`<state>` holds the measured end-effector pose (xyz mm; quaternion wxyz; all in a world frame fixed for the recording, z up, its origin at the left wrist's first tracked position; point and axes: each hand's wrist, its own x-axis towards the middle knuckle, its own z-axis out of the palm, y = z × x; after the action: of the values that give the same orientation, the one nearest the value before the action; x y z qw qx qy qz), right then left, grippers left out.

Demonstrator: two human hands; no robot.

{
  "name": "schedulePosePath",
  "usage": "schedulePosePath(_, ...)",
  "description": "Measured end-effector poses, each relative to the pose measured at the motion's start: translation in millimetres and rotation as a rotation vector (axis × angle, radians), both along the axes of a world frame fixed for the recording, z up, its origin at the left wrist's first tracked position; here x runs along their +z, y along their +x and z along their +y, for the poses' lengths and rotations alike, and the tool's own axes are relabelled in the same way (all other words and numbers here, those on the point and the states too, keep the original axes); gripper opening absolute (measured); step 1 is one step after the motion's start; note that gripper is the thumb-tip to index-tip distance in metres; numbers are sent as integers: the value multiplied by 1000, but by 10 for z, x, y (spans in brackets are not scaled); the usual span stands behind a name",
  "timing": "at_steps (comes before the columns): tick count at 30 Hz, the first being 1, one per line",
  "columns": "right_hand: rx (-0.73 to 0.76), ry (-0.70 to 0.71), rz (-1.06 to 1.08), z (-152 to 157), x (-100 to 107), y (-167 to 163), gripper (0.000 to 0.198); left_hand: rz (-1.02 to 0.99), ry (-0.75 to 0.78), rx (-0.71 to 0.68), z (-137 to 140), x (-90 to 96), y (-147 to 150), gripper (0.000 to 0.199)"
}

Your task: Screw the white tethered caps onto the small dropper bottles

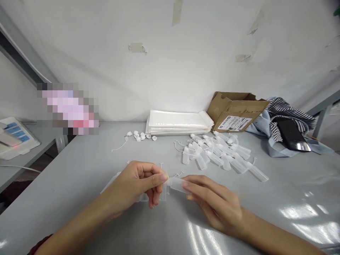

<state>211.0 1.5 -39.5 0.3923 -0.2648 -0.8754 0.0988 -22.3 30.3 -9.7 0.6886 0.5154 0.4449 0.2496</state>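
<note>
A small translucent plastic bottle (177, 184) is held level between my two hands, above the grey table. My left hand (145, 180) pinches its white cap end between thumb and forefinger, and the fingertips hide most of that cap. Around the bottle's body, near its base, the fingers of my right hand (216, 202) are closed. Behind and beneath my left hand lie more translucent bottles (163, 194) with thin straps, partly covered by the hand. Further back on the right is a loose pile of similar capped bottles (221, 150), many with thin straps.
Several loose white caps (142, 136) and a thin strap lie at the back left. A stack of white packets (177, 122) rests against the wall, beside an open cardboard box (236, 111). Striped cloth (289, 111) and a dark phone-like object (292, 134) are far right.
</note>
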Motion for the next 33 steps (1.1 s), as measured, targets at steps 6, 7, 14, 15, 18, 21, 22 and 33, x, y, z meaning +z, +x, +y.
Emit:
schedulePosePath(6,-62,280,-179,-38,-183,128,52,-35,-101,53,-46,-8,67,35)
schedulePosePath(7,-58,299,-165,-39,-191,119,51,-34,-101,59,-46,-16,71,35)
schedulePosePath(14,-49,-153,179,-63,28,-99,35,21,118,36,-37,17,47,20)
schedulePosePath(15,-33,-329,255,-52,65,-114,27,58,166,43,-43,32,48,18)
schedulePosePath(18,70,-1024,508,25,132,-116,15,160,293,60,-68,62,54,17)
schedulePosePath(21,219,-1527,729,120,131,-98,22,202,496,32,-83,59,52,12)
schedulePosePath(22,261,-1618,765,142,122,-94,25,207,567,21,-83,53,49,10)
schedulePosePath(33,317,-1517,744,100,133,-68,21,266,590,176,-79,33,9,41)
